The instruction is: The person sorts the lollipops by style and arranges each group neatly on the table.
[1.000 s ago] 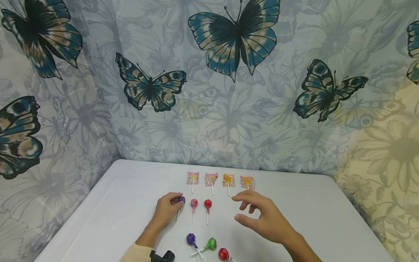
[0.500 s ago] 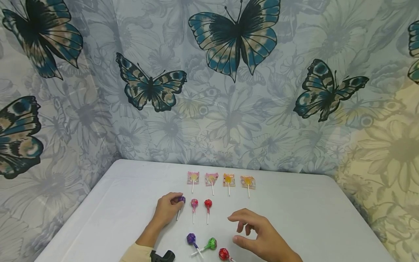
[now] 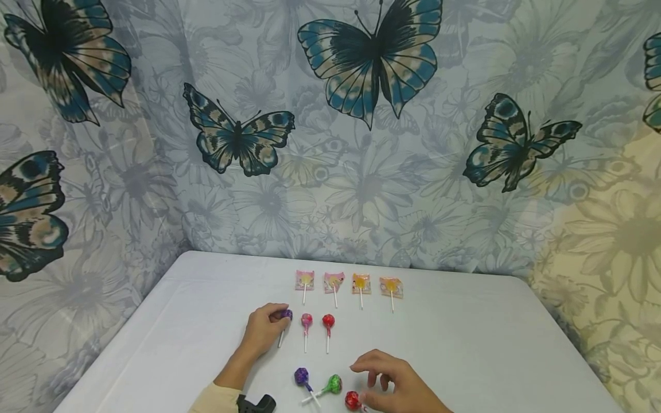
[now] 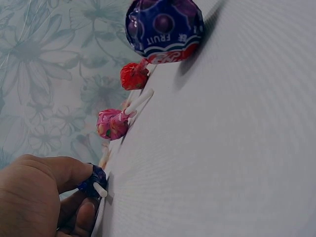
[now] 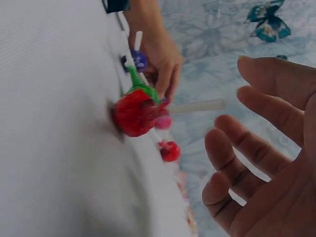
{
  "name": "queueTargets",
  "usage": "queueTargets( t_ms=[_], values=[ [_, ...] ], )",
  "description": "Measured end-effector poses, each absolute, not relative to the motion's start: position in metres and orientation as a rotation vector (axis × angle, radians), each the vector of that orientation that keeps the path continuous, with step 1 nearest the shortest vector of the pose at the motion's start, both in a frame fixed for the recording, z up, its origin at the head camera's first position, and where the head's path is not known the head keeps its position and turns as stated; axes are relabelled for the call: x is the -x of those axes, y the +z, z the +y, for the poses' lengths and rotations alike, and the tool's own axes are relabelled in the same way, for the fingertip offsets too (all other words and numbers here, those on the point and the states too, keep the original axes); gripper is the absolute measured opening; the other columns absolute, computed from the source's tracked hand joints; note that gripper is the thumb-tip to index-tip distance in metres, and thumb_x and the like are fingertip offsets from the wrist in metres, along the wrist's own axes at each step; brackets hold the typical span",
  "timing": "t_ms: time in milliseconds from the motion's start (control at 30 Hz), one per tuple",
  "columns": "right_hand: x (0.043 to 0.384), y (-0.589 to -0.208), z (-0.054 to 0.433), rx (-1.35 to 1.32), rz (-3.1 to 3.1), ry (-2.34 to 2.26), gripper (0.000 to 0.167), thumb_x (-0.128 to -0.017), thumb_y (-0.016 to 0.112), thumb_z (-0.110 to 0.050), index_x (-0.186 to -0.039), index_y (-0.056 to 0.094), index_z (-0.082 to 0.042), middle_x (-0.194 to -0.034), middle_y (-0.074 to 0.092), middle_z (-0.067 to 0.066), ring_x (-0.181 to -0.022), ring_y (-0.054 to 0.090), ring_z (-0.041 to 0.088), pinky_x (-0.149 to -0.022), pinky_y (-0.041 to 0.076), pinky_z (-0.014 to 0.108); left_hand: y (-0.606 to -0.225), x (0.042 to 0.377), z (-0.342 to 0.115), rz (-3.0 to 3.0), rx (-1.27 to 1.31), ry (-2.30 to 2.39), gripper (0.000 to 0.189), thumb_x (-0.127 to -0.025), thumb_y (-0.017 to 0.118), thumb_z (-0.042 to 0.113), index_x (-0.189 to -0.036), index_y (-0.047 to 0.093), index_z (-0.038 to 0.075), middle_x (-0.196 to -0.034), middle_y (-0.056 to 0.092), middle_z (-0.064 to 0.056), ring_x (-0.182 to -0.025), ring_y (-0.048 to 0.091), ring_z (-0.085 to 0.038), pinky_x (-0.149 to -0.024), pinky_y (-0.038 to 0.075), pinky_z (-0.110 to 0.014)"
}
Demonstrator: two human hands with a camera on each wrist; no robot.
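My left hand (image 3: 260, 331) pinches the head of a purple lollipop (image 4: 97, 183) between thumb and fingers, its white stick pointing toward me on the table. Beside it lie a pink lollipop (image 3: 307, 320) and a red lollipop (image 3: 328, 322), in one row. Nearer to me are a second purple lollipop (image 3: 302, 376), a green lollipop (image 3: 335, 384) and another red lollipop (image 3: 352, 400). Over that near red one hovers my right hand (image 3: 395, 383), fingers spread and thumb beside the candy. In the right wrist view its fingers are apart from the stick (image 5: 197, 105).
Farther back on the white table (image 3: 465, 332) lies a row of flat lollipops in clear wrappers, pink-edged ones (image 3: 304, 280) at left and orange ones (image 3: 391, 287) at right. A butterfly-printed cloth (image 3: 351, 189) hangs behind the table. The near purple and green lollipops' sticks cross.
My right hand has moved back toward me and a little left, from beside the rightmost wrapped lollipop to the near red one. My left hand has stayed on the purple lollipop.
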State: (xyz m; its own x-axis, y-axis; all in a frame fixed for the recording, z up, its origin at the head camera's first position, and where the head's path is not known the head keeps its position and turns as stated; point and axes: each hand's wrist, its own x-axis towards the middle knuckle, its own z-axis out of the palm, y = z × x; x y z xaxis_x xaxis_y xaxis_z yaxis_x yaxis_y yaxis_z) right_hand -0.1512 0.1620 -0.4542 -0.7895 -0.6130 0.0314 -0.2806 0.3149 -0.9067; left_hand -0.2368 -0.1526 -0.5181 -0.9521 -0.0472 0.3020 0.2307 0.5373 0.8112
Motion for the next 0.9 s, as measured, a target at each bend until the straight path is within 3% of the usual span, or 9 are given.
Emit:
queueTargets(
  t_ms=[400,633,900],
  values=[
    [0.152,-0.479,0.153,0.712,2.281,-1.376,0.027,-0.085,0.073,-0.017,-0.112,0.072,-0.014,-0.102,0.061,-0.005,-0.073,0.055,0.010,-0.064,0.049,0.024,-0.519,0.236,-0.153,-2.491,0.152,-1.394,0.027,-0.080,0.073,0.000,-0.107,0.071,-0.001,-0.081,0.061,0.001,-0.072,0.054,-0.014,-0.063,0.048,-0.025],
    [0.153,-0.484,0.151,0.800,2.276,-1.340,0.027,-0.085,0.073,-0.014,-0.111,0.072,-0.008,-0.099,0.062,-0.010,-0.073,0.054,0.006,-0.063,0.049,0.022,-0.518,0.237,-0.153,-2.483,0.160,-1.385,0.027,-0.080,0.073,-0.001,-0.107,0.071,-0.001,-0.080,0.060,0.001,-0.071,0.053,-0.013,-0.062,0.047,-0.025],
    [0.152,-0.484,0.149,0.787,2.349,-1.255,0.017,-0.083,0.074,-0.012,-0.100,0.076,-0.010,-0.089,0.061,-0.014,-0.068,0.053,0.004,-0.062,0.049,0.022,-0.519,0.238,-0.153,-2.482,0.163,-1.394,0.027,-0.080,0.073,-0.001,-0.107,0.071,-0.001,-0.079,0.061,0.002,-0.071,0.053,-0.013,-0.061,0.047,-0.025]
  ],
)
